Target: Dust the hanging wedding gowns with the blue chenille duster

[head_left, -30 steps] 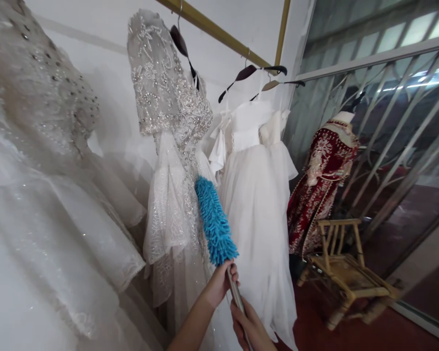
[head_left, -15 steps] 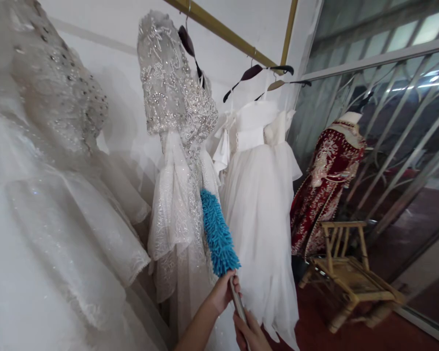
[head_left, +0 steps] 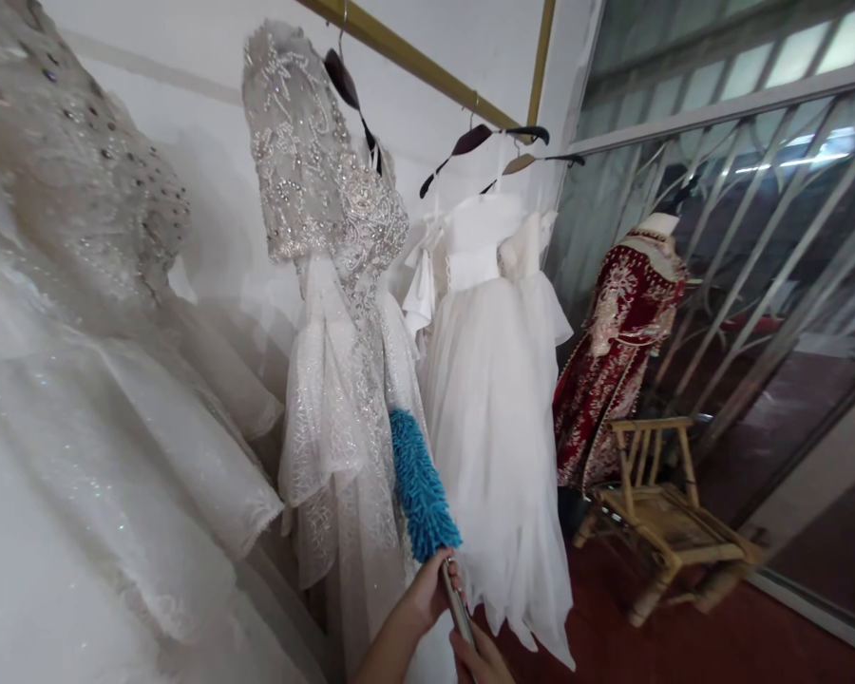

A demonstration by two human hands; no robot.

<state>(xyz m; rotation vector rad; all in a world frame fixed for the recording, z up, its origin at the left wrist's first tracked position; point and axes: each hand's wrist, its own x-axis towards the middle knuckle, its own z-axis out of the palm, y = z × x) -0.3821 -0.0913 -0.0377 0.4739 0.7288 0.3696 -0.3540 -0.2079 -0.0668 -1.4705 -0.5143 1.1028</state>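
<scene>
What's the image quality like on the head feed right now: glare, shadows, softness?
Head view, upper right: bright glare streaks on the glass; head view, left: soft shadow on the white wall, and the nearest gown looks hazy; head view, centre: the blue duster is fairly clear, its strands distinguishable.

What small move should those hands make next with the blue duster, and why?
I'd perhaps ease the blue duster slightly lower along the beaded gown: its head overlaps the gown in view, more gown shows below, and the left hand and right hand both hold the handle.
</scene>
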